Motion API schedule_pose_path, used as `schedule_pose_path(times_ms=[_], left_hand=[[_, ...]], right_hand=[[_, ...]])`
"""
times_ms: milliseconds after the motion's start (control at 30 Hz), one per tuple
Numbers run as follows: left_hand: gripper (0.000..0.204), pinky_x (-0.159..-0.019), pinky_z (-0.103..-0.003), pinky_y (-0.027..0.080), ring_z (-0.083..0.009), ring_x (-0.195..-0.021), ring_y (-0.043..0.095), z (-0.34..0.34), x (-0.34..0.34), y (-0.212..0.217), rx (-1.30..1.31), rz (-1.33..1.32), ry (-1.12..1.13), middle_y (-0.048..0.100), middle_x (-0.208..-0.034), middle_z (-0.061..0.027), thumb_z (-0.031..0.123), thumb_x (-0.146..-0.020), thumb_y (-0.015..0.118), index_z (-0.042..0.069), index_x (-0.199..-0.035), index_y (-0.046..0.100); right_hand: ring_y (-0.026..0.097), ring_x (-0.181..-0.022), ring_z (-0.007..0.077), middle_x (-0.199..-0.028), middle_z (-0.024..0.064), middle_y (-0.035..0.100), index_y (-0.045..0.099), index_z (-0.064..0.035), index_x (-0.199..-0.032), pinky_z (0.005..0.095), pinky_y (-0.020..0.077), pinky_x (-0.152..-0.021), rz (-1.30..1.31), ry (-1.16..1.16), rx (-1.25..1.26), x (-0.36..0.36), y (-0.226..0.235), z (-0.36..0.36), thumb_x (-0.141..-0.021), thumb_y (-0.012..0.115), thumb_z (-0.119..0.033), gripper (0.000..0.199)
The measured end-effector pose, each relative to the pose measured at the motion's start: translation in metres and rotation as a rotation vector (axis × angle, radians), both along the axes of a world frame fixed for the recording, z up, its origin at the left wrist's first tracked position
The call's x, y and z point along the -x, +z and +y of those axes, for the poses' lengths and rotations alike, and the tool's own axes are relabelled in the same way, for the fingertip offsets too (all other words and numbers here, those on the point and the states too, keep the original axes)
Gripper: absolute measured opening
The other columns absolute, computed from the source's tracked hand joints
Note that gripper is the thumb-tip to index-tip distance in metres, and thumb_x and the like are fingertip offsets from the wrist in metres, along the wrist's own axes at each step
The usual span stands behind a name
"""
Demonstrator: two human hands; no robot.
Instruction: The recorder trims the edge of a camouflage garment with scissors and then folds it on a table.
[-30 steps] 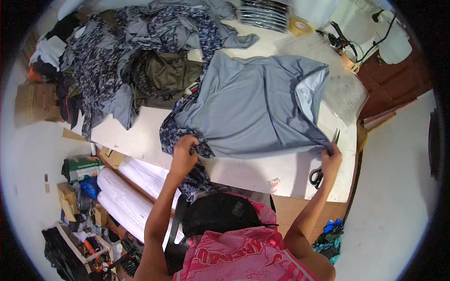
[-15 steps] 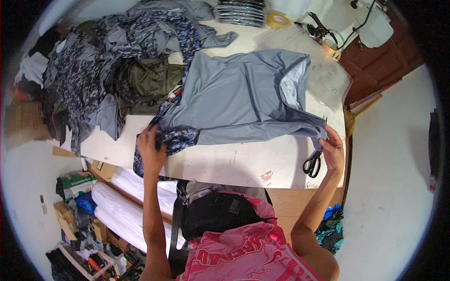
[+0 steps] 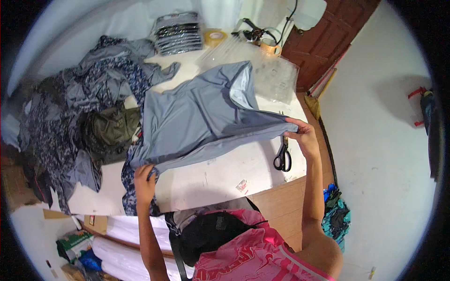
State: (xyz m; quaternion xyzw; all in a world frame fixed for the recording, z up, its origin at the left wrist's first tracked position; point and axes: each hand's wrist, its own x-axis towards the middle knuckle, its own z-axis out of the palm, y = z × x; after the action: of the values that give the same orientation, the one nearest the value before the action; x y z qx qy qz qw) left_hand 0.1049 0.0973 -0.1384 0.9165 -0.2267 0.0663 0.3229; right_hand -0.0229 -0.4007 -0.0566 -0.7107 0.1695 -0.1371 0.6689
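A grey garment (image 3: 187,119) with dark camouflage-patterned parts lies spread over the white table (image 3: 211,180). Its open edge at the upper right shows a pale inner side. At the garment's lower left, my left hand (image 3: 145,180) grips the cloth where grey meets the camouflage piece (image 3: 129,187). My right hand (image 3: 302,134) pinches the lower right corner, lifted a little off the table, thumb and fingers closed on it. Just below that corner lies a pair of black-handled scissors (image 3: 282,158), its blades partly under the cloth.
Grey and camouflage garments (image 3: 70,112) heap at the left with an olive-green cloth (image 3: 110,129). Behind are packed black items (image 3: 178,35), a tape roll (image 3: 215,37), clear plastic bags (image 3: 262,70) and a tape dispenser (image 3: 253,32). White rolls (image 3: 117,257) lie below the table.
My right hand has drawn the garment's corner outward, and the lower edge is stretched straighter between my hands. My left hand has shifted onto the seam. The whole view has turned and shifted.
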Motion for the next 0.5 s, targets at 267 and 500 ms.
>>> schedule_pose_path(times_ms=[267,500], left_hand=[[0.046,-0.082,-0.041,0.047,-0.0390,-0.089,0.061,0.041,-0.020,0.067,0.073,0.034,0.105,0.062,-0.103,-0.0227,-0.011,-0.062,0.048,-0.003,-0.107,0.059],[0.040,-0.081,-0.044,0.047,-0.0421,-0.094,0.059,0.092,-0.085,0.114,-0.298,0.050,-0.045,0.060,-0.105,-0.0239,-0.006,-0.066,0.050,-0.002,-0.105,0.059]], right_hand=[[0.062,-0.087,0.0179,-0.093,0.0090,0.063,0.068,0.0005,-0.098,0.0261,0.0489,-0.075,-0.330,-0.057,0.710,-0.017,0.049,-0.005,-0.071,0.066,0.013,0.029],[0.061,-0.080,0.0257,-0.091,0.0138,0.060,0.067,-0.0002,-0.091,0.0331,0.0495,-0.070,-0.424,-0.064,1.301,-0.087,0.119,-0.008,-0.074,0.065,0.005,0.018]])
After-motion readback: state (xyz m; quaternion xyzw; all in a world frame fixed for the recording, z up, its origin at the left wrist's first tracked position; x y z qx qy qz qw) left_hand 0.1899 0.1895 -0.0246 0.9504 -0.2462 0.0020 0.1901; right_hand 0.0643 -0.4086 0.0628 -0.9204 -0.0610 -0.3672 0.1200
